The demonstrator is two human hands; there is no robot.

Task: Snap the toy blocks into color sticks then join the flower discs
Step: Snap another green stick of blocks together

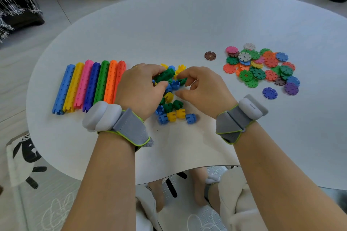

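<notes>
Several finished color sticks lie side by side on the white table's left part: blue, yellow, pink, dark blue, green, orange, red. My left hand grips a short green stick above a pile of loose blue, yellow and green blocks. Just right of it, my right hand hovers over the pile with fingers loosely curled; its fingertips are close to a green block, and I cannot tell whether they pinch it. A heap of flower discs in many colors lies at the right.
A single brown disc lies apart, left of the heap, and a blue disc sits below it. The white table has bare surface at the back. Floor, a mat and furniture surround it.
</notes>
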